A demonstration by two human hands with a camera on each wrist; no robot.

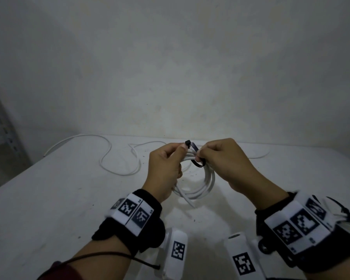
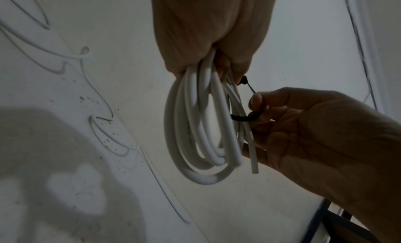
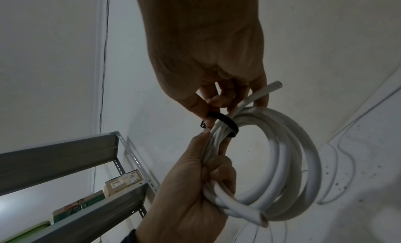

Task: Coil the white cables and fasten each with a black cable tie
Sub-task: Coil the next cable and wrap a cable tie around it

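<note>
My left hand (image 1: 171, 158) grips a coil of white cable (image 1: 209, 179) held above the table, its thumb up by the head of a black cable tie (image 1: 196, 157). The tie loops round the top of the coil. My right hand (image 1: 203, 155) pinches the tie's strap just right of the left thumb. From the left wrist, the coil (image 2: 190, 130) hangs below my left hand (image 2: 208, 41), and the right hand's fingertips (image 2: 256, 99) hold the tie (image 2: 244, 118). In the right wrist view the tie (image 3: 228, 122) wraps the coil (image 3: 293, 161), with one cut cable end sticking up.
A loose white cable (image 1: 119, 156) snakes over the white table (image 1: 69, 199) at the back left, and another runs behind my right hand (image 1: 259, 157). A grey metal shelf (image 3: 65, 161) with boxes stands to the left. The wall is close behind the table.
</note>
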